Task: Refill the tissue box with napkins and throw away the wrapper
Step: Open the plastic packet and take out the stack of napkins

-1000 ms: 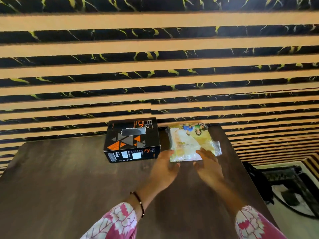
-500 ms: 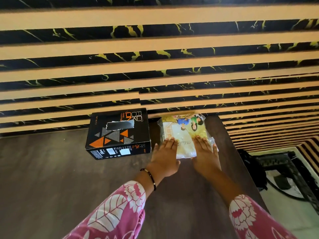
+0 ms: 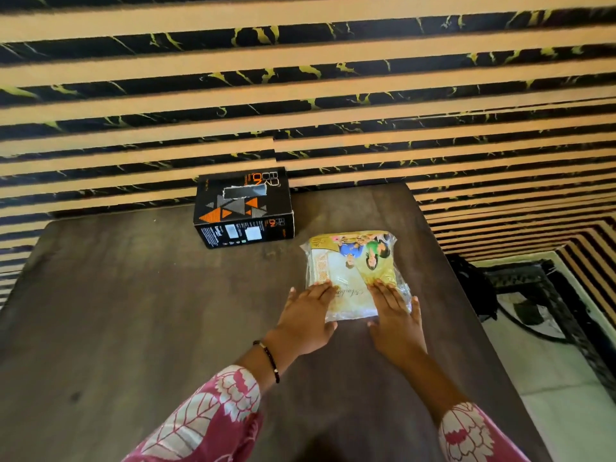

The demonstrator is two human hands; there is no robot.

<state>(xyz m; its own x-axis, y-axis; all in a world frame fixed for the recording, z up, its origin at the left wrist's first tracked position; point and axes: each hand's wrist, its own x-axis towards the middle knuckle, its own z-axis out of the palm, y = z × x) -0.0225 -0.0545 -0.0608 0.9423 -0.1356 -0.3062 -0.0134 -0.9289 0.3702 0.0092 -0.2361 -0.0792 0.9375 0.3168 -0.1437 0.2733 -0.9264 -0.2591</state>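
- The napkin pack (image 3: 353, 275), earlier level with the tissue box (image 3: 245, 208), now lies nearer than it, to its right, apart.
- Left hand (image 3: 308, 316) and right hand (image 3: 395, 316) rest flat, fingers spread, gripping nothing, on the pack's near edge.

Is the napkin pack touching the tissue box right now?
Apart. The head view shows bare table between the napkin pack and the tissue box.

striped wall (image 3: 333, 78) (black, tan), dark table (image 3: 133, 311)
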